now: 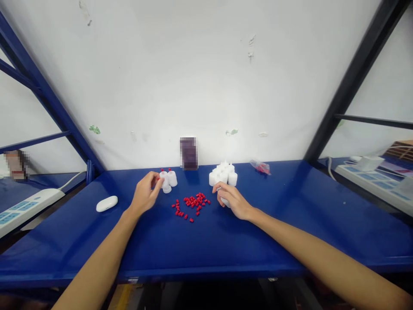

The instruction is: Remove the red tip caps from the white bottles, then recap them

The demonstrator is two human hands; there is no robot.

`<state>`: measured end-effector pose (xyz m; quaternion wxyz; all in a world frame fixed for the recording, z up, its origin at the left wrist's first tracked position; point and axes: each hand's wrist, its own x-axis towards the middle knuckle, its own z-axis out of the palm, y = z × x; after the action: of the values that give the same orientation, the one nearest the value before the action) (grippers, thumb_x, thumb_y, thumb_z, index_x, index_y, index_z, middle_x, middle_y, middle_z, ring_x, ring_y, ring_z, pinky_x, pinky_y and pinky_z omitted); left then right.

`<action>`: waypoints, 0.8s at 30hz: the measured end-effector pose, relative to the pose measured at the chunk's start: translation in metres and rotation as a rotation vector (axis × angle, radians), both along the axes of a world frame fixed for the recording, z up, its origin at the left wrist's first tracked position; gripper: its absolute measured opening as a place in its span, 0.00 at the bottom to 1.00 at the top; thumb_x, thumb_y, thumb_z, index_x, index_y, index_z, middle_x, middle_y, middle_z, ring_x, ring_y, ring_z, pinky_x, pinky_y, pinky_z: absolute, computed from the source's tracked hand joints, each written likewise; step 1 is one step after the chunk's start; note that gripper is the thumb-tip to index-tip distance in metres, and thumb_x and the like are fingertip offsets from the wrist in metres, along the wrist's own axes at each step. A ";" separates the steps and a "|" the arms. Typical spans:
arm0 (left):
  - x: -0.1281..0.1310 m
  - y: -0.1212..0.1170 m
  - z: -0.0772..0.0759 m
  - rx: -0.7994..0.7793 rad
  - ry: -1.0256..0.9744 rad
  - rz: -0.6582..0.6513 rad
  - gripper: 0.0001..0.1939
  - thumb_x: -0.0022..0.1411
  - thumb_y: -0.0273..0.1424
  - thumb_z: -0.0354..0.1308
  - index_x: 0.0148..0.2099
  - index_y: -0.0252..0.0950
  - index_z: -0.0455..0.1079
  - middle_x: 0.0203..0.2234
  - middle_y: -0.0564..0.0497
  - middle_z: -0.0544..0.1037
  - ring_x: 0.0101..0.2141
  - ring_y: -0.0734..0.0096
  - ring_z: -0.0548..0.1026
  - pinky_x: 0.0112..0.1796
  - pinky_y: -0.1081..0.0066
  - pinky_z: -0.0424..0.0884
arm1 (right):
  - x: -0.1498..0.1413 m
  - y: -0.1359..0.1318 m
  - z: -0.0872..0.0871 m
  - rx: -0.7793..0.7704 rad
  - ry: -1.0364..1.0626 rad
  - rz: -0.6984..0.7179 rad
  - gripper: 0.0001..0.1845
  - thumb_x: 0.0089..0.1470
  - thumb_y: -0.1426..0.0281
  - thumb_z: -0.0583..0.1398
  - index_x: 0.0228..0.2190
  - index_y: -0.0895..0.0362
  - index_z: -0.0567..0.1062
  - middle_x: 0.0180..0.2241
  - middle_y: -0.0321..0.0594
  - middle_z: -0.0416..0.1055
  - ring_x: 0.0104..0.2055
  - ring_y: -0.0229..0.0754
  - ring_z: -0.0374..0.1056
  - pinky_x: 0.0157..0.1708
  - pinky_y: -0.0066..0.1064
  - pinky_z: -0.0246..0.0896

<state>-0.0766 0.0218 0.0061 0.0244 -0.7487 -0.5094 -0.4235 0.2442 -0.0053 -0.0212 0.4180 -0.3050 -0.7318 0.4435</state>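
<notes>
The left hand [147, 191] is held in a narrow pinch at the small group of red-capped bottles [172, 179]; red is seen at its fingertips, but whether a cap is gripped there cannot be told. The right hand [235, 201] is curled around a white bottle [226, 202], which is largely hidden by the fingers. The cluster of uncapped bottles [222, 174] is stood just beyond the right hand, and loose red caps [193, 201] are scattered between the hands on the blue counter [274, 232].

Toppling is judged the chief hazard: the red-capped bottles are packed closely, and a neighbour could be knocked by the left fingers. The uncapped cluster could likewise be disturbed if the right hand is raised carelessly. The caps, being small and uncontained, could be swept aside or rolled toward the near edge by either wrist. A poor hold on the right-hand bottle could be caused by its smooth-looking wall.
</notes>
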 end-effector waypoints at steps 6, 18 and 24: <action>-0.024 0.015 -0.017 -0.118 -0.080 0.054 0.14 0.66 0.44 0.50 0.40 0.37 0.65 0.24 0.56 0.68 0.24 0.73 0.65 0.29 0.73 0.60 | 0.000 0.000 0.002 0.057 -0.043 0.101 0.12 0.59 0.67 0.47 0.37 0.58 0.69 0.22 0.33 0.63 0.26 0.38 0.59 0.32 0.31 0.53; -0.015 0.016 -0.023 -0.224 0.007 -0.015 0.13 0.66 0.43 0.50 0.45 0.38 0.63 0.19 0.61 0.58 0.20 0.75 0.59 0.27 0.74 0.56 | 0.000 -0.002 0.009 0.010 -0.079 0.102 0.11 0.55 0.70 0.50 0.29 0.59 0.70 0.22 0.36 0.65 0.26 0.38 0.60 0.30 0.30 0.53; 0.003 -0.004 -0.005 -0.252 0.184 -0.116 0.12 0.62 0.39 0.53 0.34 0.36 0.67 0.18 0.60 0.52 0.20 0.77 0.54 0.27 0.74 0.54 | 0.000 -0.002 0.007 0.118 -0.098 0.002 0.14 0.59 0.68 0.52 0.26 0.58 0.72 0.30 0.39 0.69 0.34 0.41 0.64 0.37 0.31 0.56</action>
<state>-0.0740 0.0178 0.0015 -0.0477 -0.8098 -0.5098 -0.2864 0.2440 -0.0077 -0.0138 0.3984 -0.3003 -0.7767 0.3845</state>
